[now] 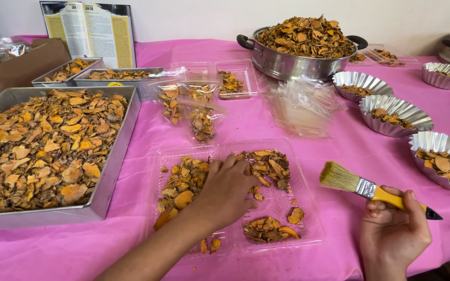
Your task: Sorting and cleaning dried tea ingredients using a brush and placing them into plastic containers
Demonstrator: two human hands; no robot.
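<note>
An open clear plastic clamshell tray (308, 208) lies near the front edge of the pink table, holding dried orange-brown slices (183, 182). My left hand (227, 190) reaches across it, fingers resting on the slices at the tray's middle. To the right, my right hand (391, 231) grips a yellow-handled paintbrush (373, 191), its pale bristles pointing left, just right of the tray and above the cloth.
A big metal tray (108, 171) of slices fills the left. Two smaller metal trays (126, 75), filled clear bags (201, 122) and a heaped steel pot (287, 62) stand behind. Fluted foil cups (397, 106) line the right side. A stack of clear bags (303, 106) lies centre-right.
</note>
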